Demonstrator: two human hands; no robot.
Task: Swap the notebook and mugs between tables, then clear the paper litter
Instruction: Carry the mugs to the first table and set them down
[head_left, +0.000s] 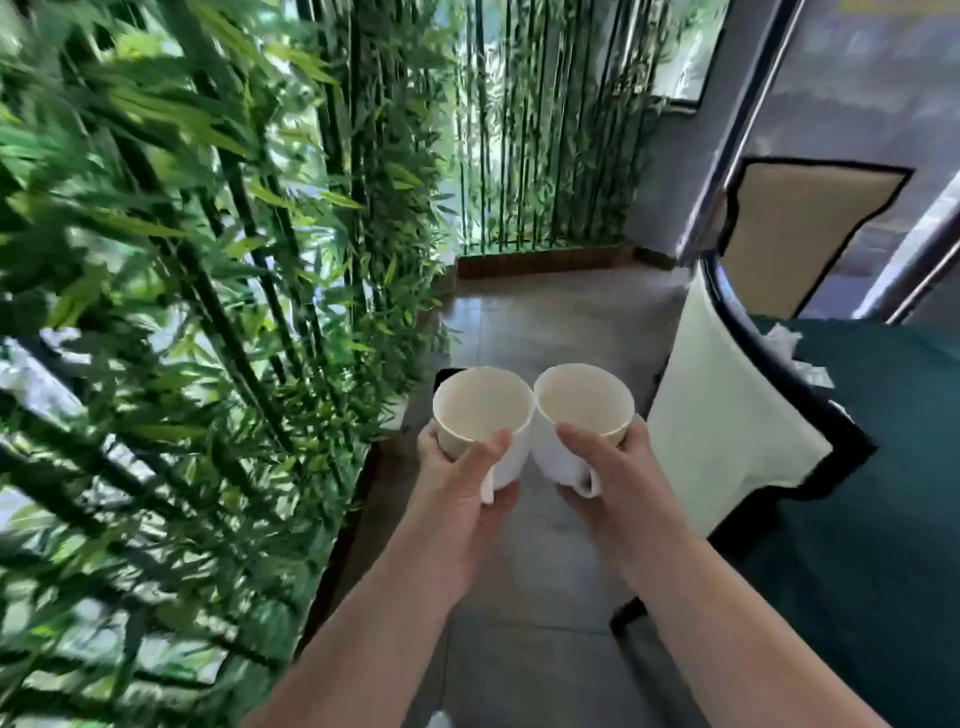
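I hold two empty white mugs side by side in the air above the grey tiled floor, their rims touching. My left hand (457, 483) grips the left mug (483, 410) around its body, thumb over the rim. My right hand (618, 467) grips the right mug (584, 400) the same way, its handle showing below my fingers. At the right lies a table with a dark green cloth (883, 467). Crumpled white paper (784, 338) rests on its far edge. No notebook is in view.
A dense bamboo screen (182, 312) fills the left side, with more bamboo (545, 156) behind a low wooden border ahead. A chair with a pale cushion back (722, 426) stands against the green table. Another tan chair back (800, 234) rises behind it. A narrow floor strip (524, 322) runs between.
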